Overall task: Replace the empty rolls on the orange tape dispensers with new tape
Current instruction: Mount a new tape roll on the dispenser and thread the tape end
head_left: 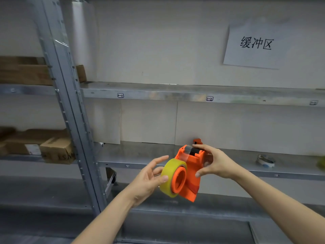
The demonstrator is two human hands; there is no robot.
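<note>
Broadly, a grey galvanised metal shelving rack [193, 92] filled the view, with brown cardboard boxes [56, 150] seen on its left bays and a white paper sign with black characters [255, 44] fixed to the wall behind. On the lower shelf, a second orange plastic part [197, 141] was glimpsed behind the hands, and a pale, nearly spent roll or core [265, 161] lay well apart to the right; what either was could not be told exactly.

In front of that shelf, the orange plastic handheld tape dispenser [190, 175] was held in the air. It was grasped at its upper end by the right hand [213, 164], with the thumb laid over the top by the roller and the fingers curled round the far side. A yellowish roll of clear packing tape [171, 177] was already seated on the dispenser's round hub. The left hand [149, 178] was held loosely spread, its thumb resting on the roll's outer face and its fingers behind, not clenched.

The step in hand was judged to be the threading: a clear strip appeared to be drawn up toward the roller. Next, the free end would need to be pulled through to the cutting edge.
</note>
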